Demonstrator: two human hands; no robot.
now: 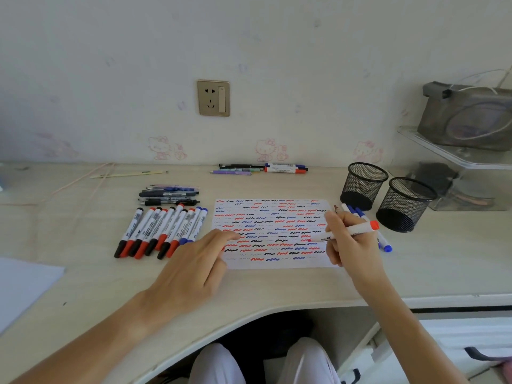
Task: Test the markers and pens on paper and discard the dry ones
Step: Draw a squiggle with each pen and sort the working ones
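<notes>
My right hand [349, 239] grips a red marker [346, 232] with curled fingers, its tip on the right part of the paper [273, 234]. My left hand [194, 261] rests with straight fingers on the paper's left edge. More markers [160, 231] lie at the left on the surface [83, 273].

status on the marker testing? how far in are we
Well along, by the look of it. Done: the paper is nearly filled with red, blue and black squiggles, and a row of capped markers plus pens lies left of it. In hand: the right hand holds a red marker, tip at the sheet; the left hand steadies the paper. Left: blue markers by the mesh cups.
</notes>
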